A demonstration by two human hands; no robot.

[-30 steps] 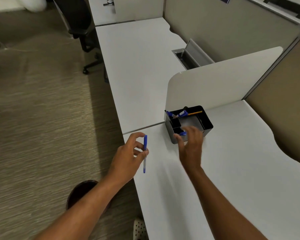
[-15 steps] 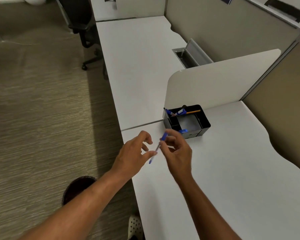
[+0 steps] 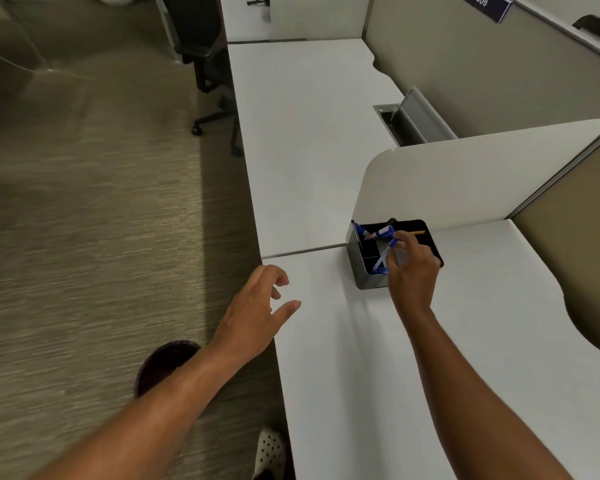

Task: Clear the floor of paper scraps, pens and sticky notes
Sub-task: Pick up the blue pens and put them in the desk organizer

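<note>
My right hand [image 3: 413, 271] holds a blue pen [image 3: 385, 254] over the black desk organiser [image 3: 361, 275], which stands on the white desk [image 3: 361, 358]. The pen tilts, its lower end inside a front compartment. Other blue pens [image 3: 364, 231] and a yellow pencil [image 3: 418, 233] lie in the organiser's back compartments. My left hand [image 3: 257, 313] hovers at the desk's left edge, fingers spread, holding nothing.
A dark round waste bin [image 3: 163, 362] stands on the carpet below my left forearm. A black office chair [image 3: 205, 64] sits by the far desk. A white divider panel [image 3: 465, 181] rises behind the organiser. My white shoe [image 3: 271, 452] shows at the bottom.
The blue pen passed from my left hand to my right hand, which carried it to the organiser. My left hand opened and drew back to the desk edge.
</note>
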